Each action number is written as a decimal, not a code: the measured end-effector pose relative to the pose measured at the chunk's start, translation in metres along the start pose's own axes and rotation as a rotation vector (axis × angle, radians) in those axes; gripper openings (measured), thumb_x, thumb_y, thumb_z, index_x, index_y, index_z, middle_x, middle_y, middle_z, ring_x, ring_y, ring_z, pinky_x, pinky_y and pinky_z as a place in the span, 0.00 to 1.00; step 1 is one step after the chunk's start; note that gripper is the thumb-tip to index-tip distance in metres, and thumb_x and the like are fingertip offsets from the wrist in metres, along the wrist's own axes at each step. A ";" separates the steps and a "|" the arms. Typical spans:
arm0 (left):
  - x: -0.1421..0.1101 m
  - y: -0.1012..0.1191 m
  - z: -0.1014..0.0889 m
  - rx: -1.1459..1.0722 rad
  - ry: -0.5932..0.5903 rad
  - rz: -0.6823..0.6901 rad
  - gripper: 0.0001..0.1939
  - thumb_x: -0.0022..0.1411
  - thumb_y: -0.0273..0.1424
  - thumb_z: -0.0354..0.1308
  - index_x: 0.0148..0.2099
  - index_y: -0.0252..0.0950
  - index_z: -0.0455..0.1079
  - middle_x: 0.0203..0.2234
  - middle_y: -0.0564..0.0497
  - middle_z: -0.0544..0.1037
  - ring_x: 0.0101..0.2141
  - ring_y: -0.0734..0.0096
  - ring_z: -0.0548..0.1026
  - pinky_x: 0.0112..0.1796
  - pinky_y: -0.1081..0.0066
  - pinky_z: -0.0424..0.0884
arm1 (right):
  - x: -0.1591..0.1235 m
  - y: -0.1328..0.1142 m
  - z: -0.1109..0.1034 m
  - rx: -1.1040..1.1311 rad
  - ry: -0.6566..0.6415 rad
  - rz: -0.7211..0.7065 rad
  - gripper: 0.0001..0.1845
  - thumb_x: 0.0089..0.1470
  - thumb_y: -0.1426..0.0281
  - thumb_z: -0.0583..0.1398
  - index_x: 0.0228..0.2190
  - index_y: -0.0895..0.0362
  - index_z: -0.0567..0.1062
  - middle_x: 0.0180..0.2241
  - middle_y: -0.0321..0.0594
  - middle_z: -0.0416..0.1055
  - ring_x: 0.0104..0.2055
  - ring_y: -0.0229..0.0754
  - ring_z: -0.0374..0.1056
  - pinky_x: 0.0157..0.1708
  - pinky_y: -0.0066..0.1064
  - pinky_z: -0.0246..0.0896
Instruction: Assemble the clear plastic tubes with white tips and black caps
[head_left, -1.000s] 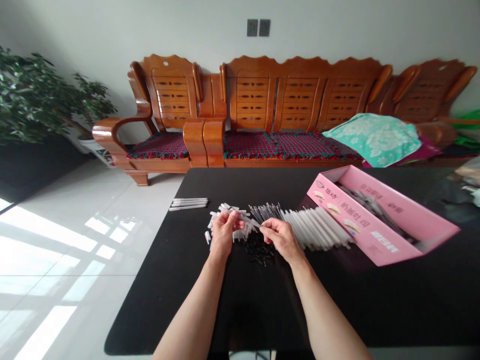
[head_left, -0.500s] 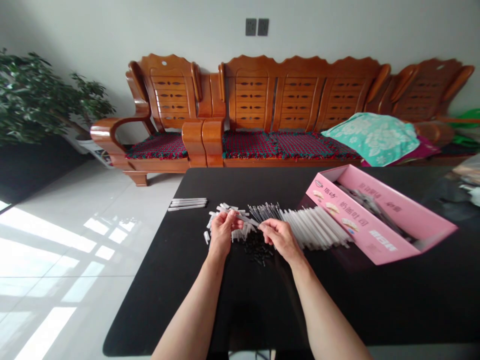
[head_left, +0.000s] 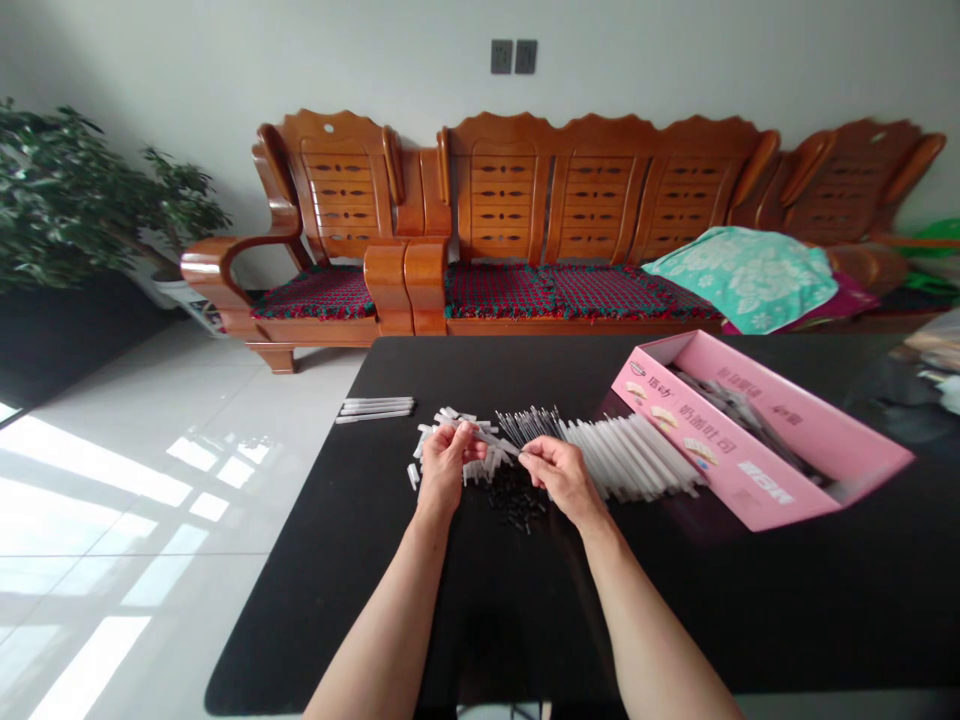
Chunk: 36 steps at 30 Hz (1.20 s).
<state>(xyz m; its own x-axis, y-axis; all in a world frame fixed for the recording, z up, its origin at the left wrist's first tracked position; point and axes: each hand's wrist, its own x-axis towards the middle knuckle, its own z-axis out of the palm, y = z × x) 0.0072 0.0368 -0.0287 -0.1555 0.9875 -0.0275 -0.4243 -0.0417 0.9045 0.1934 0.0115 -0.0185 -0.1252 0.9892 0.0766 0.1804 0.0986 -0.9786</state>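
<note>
A whitish pen [head_left: 496,440] spans the gap between my two hands, tilted slightly down to the right. My left hand [head_left: 444,468] pinches its left part between thumb and fingers. At its right end, the fingertips of my right hand [head_left: 561,476] are closed; whether they also hold a small part is too fine to see. Short white pen caps [head_left: 491,467] lie loose around and behind my left hand. Small black plugs [head_left: 517,505] are scattered between the hands. Behind my right hand are dark, thin pen refills [head_left: 527,424], beside a row of white pen barrels [head_left: 634,455].
Several whole pens [head_left: 375,408] lie side by side at the left of the black table [head_left: 345,560]. A pink box [head_left: 720,440] holding dark and grey slender pieces stands at the right. A wooden sofa [head_left: 555,190] lines the wall beyond, with a turquoise cloth [head_left: 750,275] on it.
Both hands stay almost in place on the pen. My right hand has shifted very slightly to the right; nothing else has visibly moved.
</note>
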 end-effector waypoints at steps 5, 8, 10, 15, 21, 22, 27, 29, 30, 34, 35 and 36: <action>0.000 0.000 -0.001 -0.016 -0.015 -0.003 0.20 0.53 0.44 0.69 0.34 0.30 0.74 0.19 0.51 0.76 0.20 0.74 0.74 0.26 0.75 0.72 | -0.001 -0.003 0.000 0.033 -0.018 0.022 0.15 0.52 0.59 0.64 0.36 0.58 0.75 0.17 0.28 0.64 0.19 0.34 0.59 0.21 0.26 0.52; 0.000 -0.001 -0.001 -0.012 -0.007 0.004 0.20 0.52 0.44 0.69 0.34 0.30 0.74 0.20 0.51 0.76 0.21 0.74 0.74 0.26 0.74 0.73 | -0.001 -0.003 -0.001 -0.034 -0.025 -0.005 0.15 0.57 0.58 0.60 0.30 0.58 0.75 0.17 0.30 0.64 0.19 0.34 0.58 0.21 0.26 0.50; 0.000 0.000 -0.001 -0.006 -0.008 0.001 0.20 0.52 0.44 0.69 0.34 0.30 0.74 0.20 0.51 0.76 0.21 0.75 0.74 0.26 0.75 0.73 | -0.001 -0.002 -0.001 0.000 -0.007 0.003 0.13 0.54 0.60 0.62 0.31 0.58 0.75 0.18 0.30 0.65 0.20 0.34 0.59 0.21 0.26 0.51; 0.000 0.000 0.000 -0.013 -0.015 -0.010 0.21 0.52 0.45 0.69 0.34 0.31 0.74 0.19 0.51 0.76 0.20 0.74 0.74 0.26 0.74 0.72 | 0.000 -0.001 0.001 -0.004 -0.037 0.006 0.15 0.54 0.59 0.62 0.36 0.58 0.76 0.17 0.29 0.65 0.19 0.34 0.59 0.21 0.26 0.52; 0.003 0.002 -0.002 -0.048 0.049 -0.004 0.21 0.49 0.45 0.71 0.33 0.30 0.73 0.19 0.52 0.75 0.20 0.75 0.74 0.25 0.75 0.71 | -0.001 0.000 -0.002 0.033 0.035 0.011 0.12 0.50 0.61 0.64 0.33 0.57 0.75 0.18 0.29 0.65 0.19 0.34 0.59 0.20 0.26 0.52; 0.003 0.003 -0.003 -0.063 0.069 -0.001 0.21 0.48 0.44 0.71 0.32 0.30 0.73 0.20 0.52 0.75 0.20 0.75 0.74 0.24 0.75 0.71 | -0.001 0.000 -0.003 0.043 0.045 0.016 0.12 0.49 0.62 0.64 0.33 0.57 0.75 0.18 0.29 0.65 0.19 0.34 0.60 0.20 0.26 0.52; 0.006 0.009 -0.007 -0.108 0.137 0.018 0.22 0.46 0.44 0.73 0.31 0.30 0.73 0.20 0.53 0.75 0.21 0.75 0.74 0.25 0.75 0.71 | -0.002 0.000 -0.004 -0.089 0.013 -0.003 0.10 0.50 0.63 0.64 0.30 0.57 0.76 0.17 0.29 0.62 0.19 0.34 0.58 0.20 0.26 0.49; 0.006 0.010 -0.007 -0.108 0.148 0.021 0.22 0.45 0.44 0.73 0.32 0.31 0.73 0.20 0.53 0.75 0.21 0.75 0.75 0.25 0.75 0.72 | -0.002 -0.001 -0.004 -0.209 -0.001 -0.049 0.09 0.49 0.64 0.65 0.28 0.57 0.78 0.17 0.29 0.61 0.19 0.34 0.56 0.20 0.27 0.47; 0.006 0.011 -0.007 -0.107 0.146 0.020 0.22 0.45 0.44 0.73 0.31 0.31 0.72 0.20 0.53 0.75 0.21 0.75 0.75 0.25 0.76 0.72 | -0.002 -0.001 -0.004 -0.250 -0.006 -0.069 0.09 0.49 0.64 0.65 0.28 0.57 0.78 0.17 0.30 0.61 0.19 0.34 0.56 0.20 0.27 0.46; 0.004 0.009 -0.004 -0.091 0.105 0.004 0.22 0.45 0.44 0.73 0.30 0.31 0.72 0.20 0.53 0.75 0.20 0.76 0.74 0.24 0.76 0.71 | -0.002 -0.001 -0.002 -0.203 0.015 -0.078 0.13 0.53 0.60 0.63 0.32 0.57 0.79 0.18 0.31 0.64 0.20 0.35 0.57 0.20 0.27 0.47; 0.003 0.008 -0.003 -0.077 0.086 -0.001 0.22 0.46 0.44 0.72 0.31 0.31 0.73 0.19 0.53 0.75 0.20 0.76 0.74 0.24 0.76 0.71 | -0.002 -0.002 -0.002 -0.177 0.021 -0.077 0.14 0.55 0.59 0.62 0.33 0.57 0.79 0.19 0.32 0.64 0.20 0.35 0.58 0.19 0.27 0.48; 0.002 0.006 -0.001 -0.062 0.066 -0.006 0.22 0.47 0.45 0.72 0.31 0.31 0.73 0.19 0.53 0.75 0.19 0.76 0.73 0.24 0.76 0.71 | -0.002 -0.002 -0.002 -0.161 0.022 -0.079 0.14 0.56 0.59 0.61 0.34 0.57 0.79 0.19 0.32 0.65 0.20 0.36 0.58 0.19 0.27 0.49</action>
<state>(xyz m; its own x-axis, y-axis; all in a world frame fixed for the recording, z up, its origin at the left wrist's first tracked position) 0.0029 0.0385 -0.0236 -0.2103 0.9756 -0.0629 -0.4794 -0.0469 0.8763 0.1949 0.0098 -0.0165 -0.1246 0.9795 0.1581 0.3247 0.1908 -0.9264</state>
